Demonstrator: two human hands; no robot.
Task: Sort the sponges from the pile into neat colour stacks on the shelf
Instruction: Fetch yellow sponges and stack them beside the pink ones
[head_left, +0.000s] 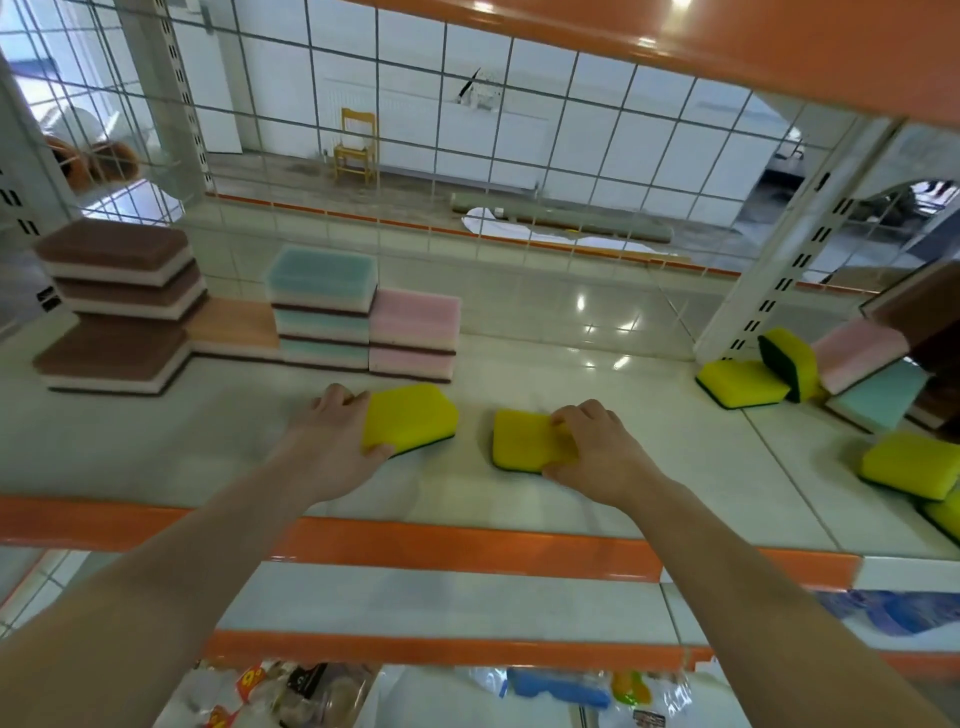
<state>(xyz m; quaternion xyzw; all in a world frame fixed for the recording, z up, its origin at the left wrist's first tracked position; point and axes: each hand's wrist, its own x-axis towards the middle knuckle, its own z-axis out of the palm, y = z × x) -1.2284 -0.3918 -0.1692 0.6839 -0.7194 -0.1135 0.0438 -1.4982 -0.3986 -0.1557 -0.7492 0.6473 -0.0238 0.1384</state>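
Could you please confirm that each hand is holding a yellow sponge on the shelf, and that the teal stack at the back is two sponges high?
Not quite: the head view shows the stack of teal sponges three high, not two. The rest stands: the left hand grips one yellow sponge with a green scouring base, and the right hand grips another yellow sponge, both on the white shelf.

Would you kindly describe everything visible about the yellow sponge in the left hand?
The yellow sponge is a rounded rectangular foam block with a thin dark green scouring layer underneath. It lies flat, yellow side up, on the white shelf, ahead of the pink stack. The left hand grips its left end.
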